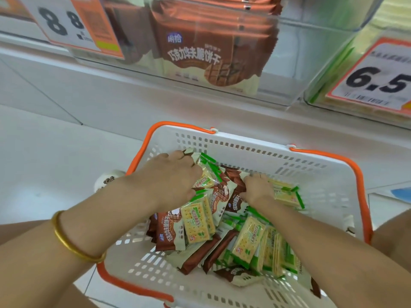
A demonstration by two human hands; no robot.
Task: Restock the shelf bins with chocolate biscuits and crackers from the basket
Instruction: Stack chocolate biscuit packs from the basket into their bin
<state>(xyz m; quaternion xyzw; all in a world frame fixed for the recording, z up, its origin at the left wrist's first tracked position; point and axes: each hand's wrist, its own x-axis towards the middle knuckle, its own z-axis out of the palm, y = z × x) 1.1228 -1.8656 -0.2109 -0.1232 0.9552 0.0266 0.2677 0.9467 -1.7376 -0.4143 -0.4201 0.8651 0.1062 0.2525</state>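
Left hand [175,176] and right hand [259,188] both reach down, fingers curled, gripping

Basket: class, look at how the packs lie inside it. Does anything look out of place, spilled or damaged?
Nothing looks spilled or torn. The only untidiness is in the basket: chocolate biscuits and crackers lie jumbled together at all angles, unsorted, where the left hand and right hand dig in.

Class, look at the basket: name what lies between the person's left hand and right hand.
In the head view, between the left hand and right hand lie a green-edged cracker packet and brown chocolate biscuit packets.
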